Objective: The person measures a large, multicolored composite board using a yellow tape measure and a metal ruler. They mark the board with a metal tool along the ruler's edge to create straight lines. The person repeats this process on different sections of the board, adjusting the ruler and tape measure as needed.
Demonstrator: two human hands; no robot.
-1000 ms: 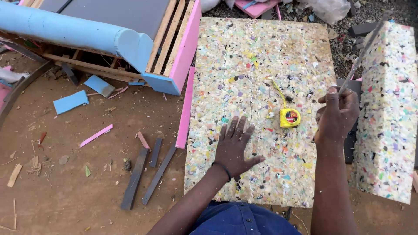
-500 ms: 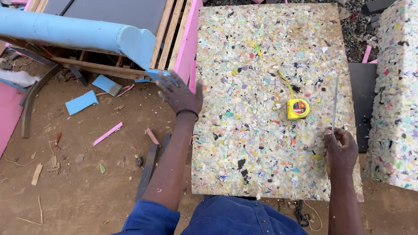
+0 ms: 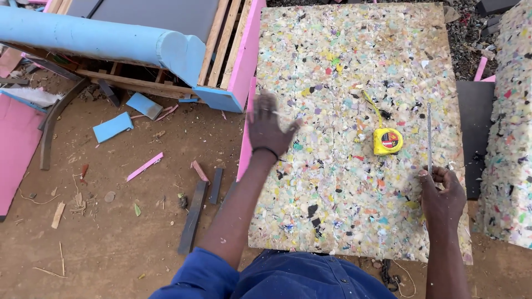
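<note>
A large slab of multicoloured speckled foam point(image 3: 343, 66) lies on the ground in front of me. My left hand point(image 3: 267, 126) rests flat with fingers spread on its left edge, a dark band at the wrist. My right hand point(image 3: 441, 191) grips the lower end of a long thin grey blade point(image 3: 429, 135) that lies along the slab near its right edge. A yellow tape measure point(image 3: 387, 140) with a yellow strap sits on the foam just left of the blade.
A second speckled foam block point(image 3: 507, 133) stands at the right, beyond a dark panel point(image 3: 474, 119). At upper left is a wooden frame with pink foam sides point(image 3: 244, 55) and a blue foam roll point(image 3: 100, 41). Foam scraps and dark strips point(image 3: 194, 216) litter the dirt.
My left hand has moved from the slab's middle to its left edge. My right hand with the blade has come down toward the slab's near right side.
</note>
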